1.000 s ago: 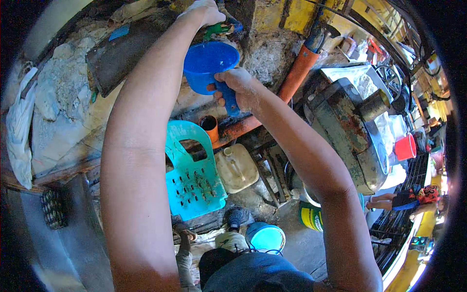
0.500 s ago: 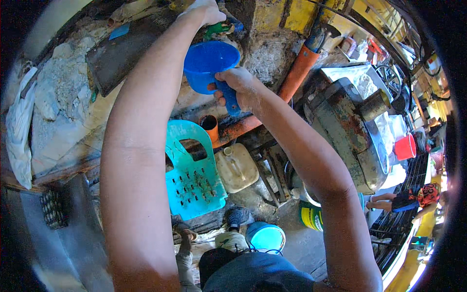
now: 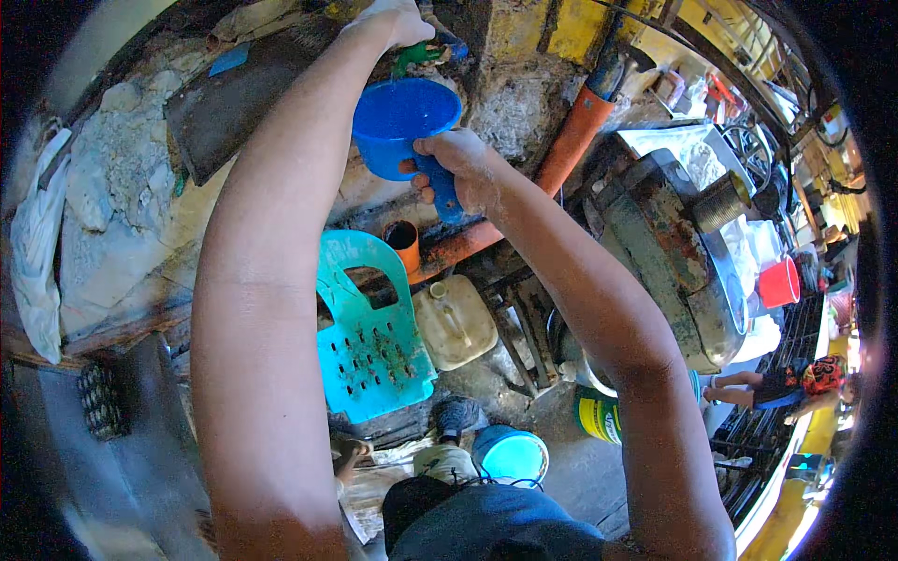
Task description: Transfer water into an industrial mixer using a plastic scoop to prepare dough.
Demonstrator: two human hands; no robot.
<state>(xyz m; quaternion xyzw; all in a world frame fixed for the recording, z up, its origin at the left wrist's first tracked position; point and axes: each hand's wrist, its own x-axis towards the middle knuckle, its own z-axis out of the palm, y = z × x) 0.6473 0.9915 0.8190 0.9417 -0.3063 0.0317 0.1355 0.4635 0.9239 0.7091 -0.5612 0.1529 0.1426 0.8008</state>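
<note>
I'm looking down over a crowded wall area, and room for moving is tight. The rough concrete wall [image 3: 112, 187] is filling the upper left, and the grey, rusty machine [image 3: 673, 252] is crowding in on the right. Between them the orange pipe [image 3: 571, 150] is slanting down from the top and bending along the wall below my hands, so it is closing off the space under the scoop. The turquoise plastic chair [image 3: 369, 337] is standing just below that pipe, with the cream jerrycan [image 3: 456, 323] right beside it. Lower still, a blue bucket [image 3: 512, 455] is sitting on the floor near my legs, and a red bucket [image 3: 778, 281] is standing well apart at the far right.

My left arm is stretching long and nearly straight up the frame. The left hand [image 3: 393, 21] is curling shut at the top edge on something by the green tap [image 3: 416, 56], though I cannot tell exactly what it is gripping. My right arm is bending in from the lower right. The right hand [image 3: 463, 173] is closing firmly round the handle of the blue scoop [image 3: 404, 122], which is sitting mouth up just under the tap and close to the wall.
</note>
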